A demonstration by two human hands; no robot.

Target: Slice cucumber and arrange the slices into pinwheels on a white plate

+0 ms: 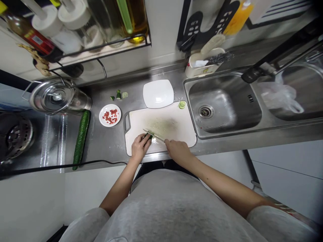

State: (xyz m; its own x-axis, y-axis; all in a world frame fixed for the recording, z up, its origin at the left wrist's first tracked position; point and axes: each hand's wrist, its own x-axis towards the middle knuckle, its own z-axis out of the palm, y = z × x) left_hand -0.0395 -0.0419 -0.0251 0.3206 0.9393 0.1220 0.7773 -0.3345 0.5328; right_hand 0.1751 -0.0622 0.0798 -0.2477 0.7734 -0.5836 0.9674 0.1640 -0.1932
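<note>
My right hand (176,150) is closed round the handle of a knife (156,135) over the white cutting board (137,117). The blade points to the left and lies against a small dark green piece of cucumber (150,136). My left hand (140,146) grips that piece from the left, its fingertips close to the blade and partly hiding the piece. Thin cucumber slices (182,105) rest at the board's upper right corner. A wet greenish smear marks the middle of the board.
Behind the board stands a white plate (158,93). To the left are a small plate (110,123) of chopped red pieces, cucumber scraps (118,95), a whole cucumber (81,137), a steel pot (58,97) and a black cord (96,162). A sink (224,104) borders the right side.
</note>
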